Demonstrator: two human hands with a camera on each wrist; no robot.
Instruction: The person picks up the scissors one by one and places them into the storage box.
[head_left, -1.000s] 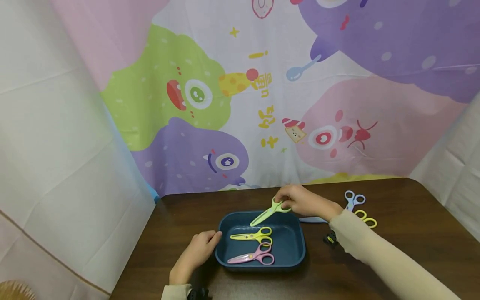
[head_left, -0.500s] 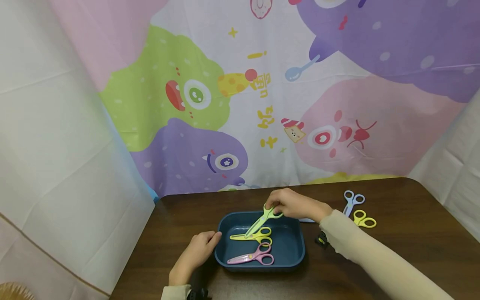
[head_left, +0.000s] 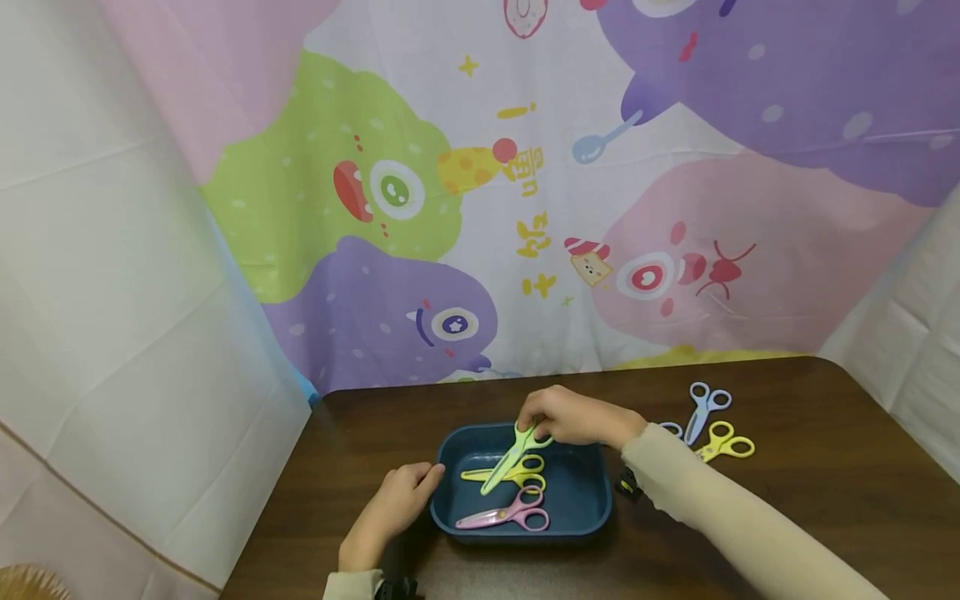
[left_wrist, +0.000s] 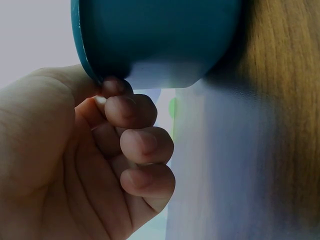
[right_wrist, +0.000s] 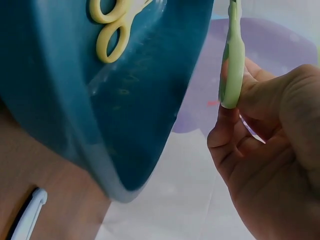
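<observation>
A dark teal rectangular tub (head_left: 517,538) stands on the table in the head view. My left hand (head_left: 393,504) pinches its left rim; in the left wrist view the thumb and curled index finger (left_wrist: 117,86) meet at the edge. Above the tub, my right hand (head_left: 573,415) grips light green scissors (head_left: 504,463) by the handle loops, blades slanting down to the left. The green blades cross in front of yellow scissors (head_left: 476,476) lying inside; whether they touch cannot be told. Pink scissors (head_left: 491,518) lie nearer the front of the tub.
Right of the tub on the brown table (head_left: 810,467) lie blue scissors (head_left: 701,415) and another yellow pair (head_left: 722,446). A second blue handle (head_left: 672,429) shows partly behind the right sleeve (head_left: 697,483). A cartoon-print cloth (head_left: 555,333) hangs along the table's back edge.
My right hand has moved left and slightly down with the green scissors, from the tub's back rim to over its inside. The left hand has stayed at the rim.
</observation>
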